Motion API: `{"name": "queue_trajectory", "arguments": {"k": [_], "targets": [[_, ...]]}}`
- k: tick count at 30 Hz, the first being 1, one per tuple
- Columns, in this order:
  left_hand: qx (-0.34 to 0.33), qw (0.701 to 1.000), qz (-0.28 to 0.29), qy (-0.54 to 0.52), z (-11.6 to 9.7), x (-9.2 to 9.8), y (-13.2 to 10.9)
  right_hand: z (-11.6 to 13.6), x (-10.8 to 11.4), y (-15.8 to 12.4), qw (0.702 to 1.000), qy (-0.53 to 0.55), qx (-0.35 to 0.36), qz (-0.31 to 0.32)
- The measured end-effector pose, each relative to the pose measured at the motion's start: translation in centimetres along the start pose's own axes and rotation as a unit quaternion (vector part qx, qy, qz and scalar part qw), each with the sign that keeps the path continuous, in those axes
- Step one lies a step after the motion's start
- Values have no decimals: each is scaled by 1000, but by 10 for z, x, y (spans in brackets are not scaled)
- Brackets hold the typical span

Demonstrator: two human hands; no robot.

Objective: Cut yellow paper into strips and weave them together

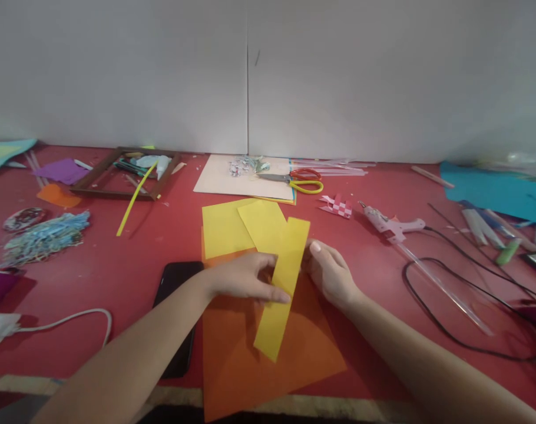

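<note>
A long yellow paper strip [285,282] lies slanted across an orange sheet [268,359] on the red table. My left hand [244,277] pinches the strip's left edge near its middle, fingers closed on it. My right hand [330,271] holds the strip's right edge, fingers curled against it. Two more yellow sheets [241,227] lie just behind, overlapping. A black phone [177,312] rests partly under my left forearm.
Scissors [297,179] with yellow and red handles lie on a cream sheet [224,176] at the back. A pink glue gun [391,224] and its black cable [431,318] are at right. A wooden frame [91,185], paper scraps and a white cable [69,321] are at left.
</note>
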State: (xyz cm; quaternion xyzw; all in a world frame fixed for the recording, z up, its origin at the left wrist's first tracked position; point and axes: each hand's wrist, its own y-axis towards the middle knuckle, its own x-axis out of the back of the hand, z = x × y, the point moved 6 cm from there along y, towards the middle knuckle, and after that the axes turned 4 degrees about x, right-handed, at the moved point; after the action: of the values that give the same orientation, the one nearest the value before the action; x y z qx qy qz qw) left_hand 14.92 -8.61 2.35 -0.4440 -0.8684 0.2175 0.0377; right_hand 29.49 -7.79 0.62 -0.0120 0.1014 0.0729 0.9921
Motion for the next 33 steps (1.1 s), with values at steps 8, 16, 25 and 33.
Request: {"name": "queue_trajectory", "arguments": {"k": [8, 16, 25, 33], "targets": [[-27, 997, -74, 1, -2, 12, 2, -9, 4, -1, 998, -13, -43, -32], [-139, 971, -183, -65, -12, 27, 0, -3, -2, -4, 998, 22, -61, -7], [-146, 979, -141, -16, -13, 19, -2, -4, -2, -7, 996, 12, -92, -16], [-90, 988, -125, 29, 2, 7, 2, -1, -4, -6, 996, -21, -84, -20]]}}
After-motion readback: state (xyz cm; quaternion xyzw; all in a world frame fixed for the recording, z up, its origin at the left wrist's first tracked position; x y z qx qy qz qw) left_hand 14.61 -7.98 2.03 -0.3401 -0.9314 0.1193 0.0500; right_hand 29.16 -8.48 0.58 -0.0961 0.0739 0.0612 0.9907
